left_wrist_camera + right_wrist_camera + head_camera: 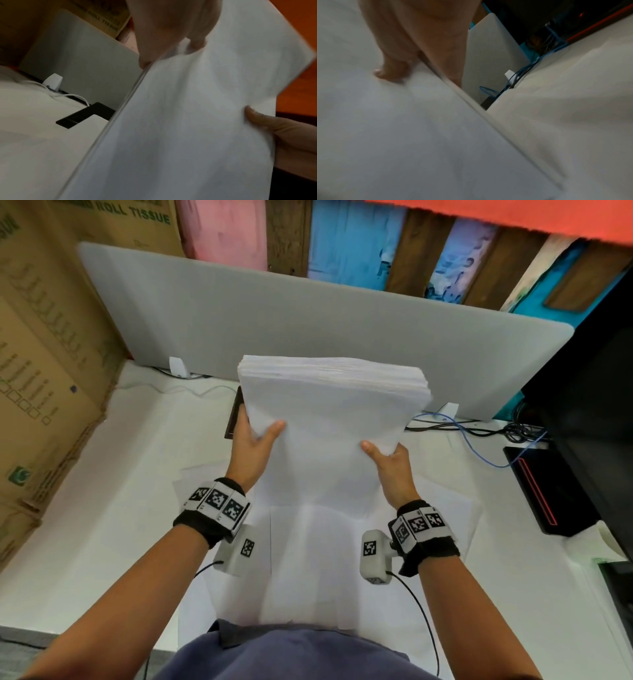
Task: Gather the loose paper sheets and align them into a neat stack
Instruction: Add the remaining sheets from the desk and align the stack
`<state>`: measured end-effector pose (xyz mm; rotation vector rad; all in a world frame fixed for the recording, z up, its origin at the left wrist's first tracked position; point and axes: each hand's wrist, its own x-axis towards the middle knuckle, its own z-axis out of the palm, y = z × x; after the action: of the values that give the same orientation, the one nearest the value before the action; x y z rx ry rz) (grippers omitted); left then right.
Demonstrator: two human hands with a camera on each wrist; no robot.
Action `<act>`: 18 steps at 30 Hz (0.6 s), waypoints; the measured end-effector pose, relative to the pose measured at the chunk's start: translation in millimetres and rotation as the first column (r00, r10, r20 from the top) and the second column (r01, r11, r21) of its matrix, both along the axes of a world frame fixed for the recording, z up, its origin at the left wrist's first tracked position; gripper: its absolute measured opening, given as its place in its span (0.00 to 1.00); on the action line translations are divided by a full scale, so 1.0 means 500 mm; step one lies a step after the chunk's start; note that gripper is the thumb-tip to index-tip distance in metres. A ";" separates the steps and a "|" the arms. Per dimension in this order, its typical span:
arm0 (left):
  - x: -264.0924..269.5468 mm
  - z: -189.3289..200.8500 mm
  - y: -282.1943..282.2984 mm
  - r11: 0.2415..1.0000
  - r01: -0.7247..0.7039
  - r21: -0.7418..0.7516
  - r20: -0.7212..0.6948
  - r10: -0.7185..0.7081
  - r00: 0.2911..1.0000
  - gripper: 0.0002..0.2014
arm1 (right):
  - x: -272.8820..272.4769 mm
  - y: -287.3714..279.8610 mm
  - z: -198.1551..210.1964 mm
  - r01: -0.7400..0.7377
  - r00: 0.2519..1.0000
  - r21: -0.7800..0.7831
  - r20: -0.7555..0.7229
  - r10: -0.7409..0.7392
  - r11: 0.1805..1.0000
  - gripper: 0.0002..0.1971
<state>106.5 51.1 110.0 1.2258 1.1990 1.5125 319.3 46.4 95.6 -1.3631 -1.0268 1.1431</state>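
Lying flat on the white counter (102, 491), nearest: loose sheets (308, 577). Above them, left hand (251, 441) and right hand (390, 465) grip the upright paper stack (329, 419) by its side edges, thumbs in front. Grey partition (308, 313) behind.

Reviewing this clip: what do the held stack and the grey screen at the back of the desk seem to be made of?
Stack of sheets: plain white matte paper; layered sheet edges show along its top, and it bows between the left hand and right hand. Grey screen: probably felt or fabric-covered board, with a soft matte face, rounded corners and no glare.
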 end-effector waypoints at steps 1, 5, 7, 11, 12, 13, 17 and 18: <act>-0.001 0.000 -0.004 1.000 -0.020 0.008 -0.006 0.020 1.000 0.24 | -0.009 -0.002 0.008 0.020 1.000 0.032 -0.021 -0.019 0.999 0.08; -0.009 0.025 -0.019 0.995 -0.057 0.078 -0.030 0.060 0.998 0.18 | -0.017 -0.009 0.030 0.043 0.996 0.122 -0.087 -0.032 0.992 0.12; -0.019 0.023 -0.022 0.995 -0.042 0.091 -0.056 0.047 0.997 0.16 | -0.010 -0.012 0.033 0.018 0.997 0.122 -0.071 -0.009 0.992 0.16; -0.038 0.001 -0.015 0.999 -0.017 0.040 -0.056 0.020 0.998 0.19 | -0.008 -0.006 0.020 -0.076 0.997 0.031 0.014 0.075 0.997 0.16; -0.038 0.001 -0.014 0.999 -0.014 0.033 -0.065 0.016 0.998 0.19 | -0.013 -0.003 0.019 -0.077 0.997 0.018 0.015 0.077 0.997 0.13; -0.037 0.003 -0.015 0.999 -0.015 0.031 -0.070 0.017 0.997 0.19 | -0.017 0.000 0.020 -0.064 0.998 0.014 0.011 0.064 0.998 0.11; -0.036 0.006 -0.022 0.995 -0.052 0.081 -0.041 0.056 0.998 0.18 | -0.020 0.006 0.027 -0.032 0.999 0.063 -0.024 0.034 0.998 0.08; -0.036 -0.003 -0.024 0.995 -0.052 0.081 -0.032 0.055 0.998 0.18 | -0.020 0.003 0.021 -0.036 0.999 0.066 -0.030 0.038 0.997 0.09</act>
<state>88.6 39.0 108.6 1.2863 1.2123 1.5986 309.3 47.9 106.1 -1.2751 -1.0616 1.1450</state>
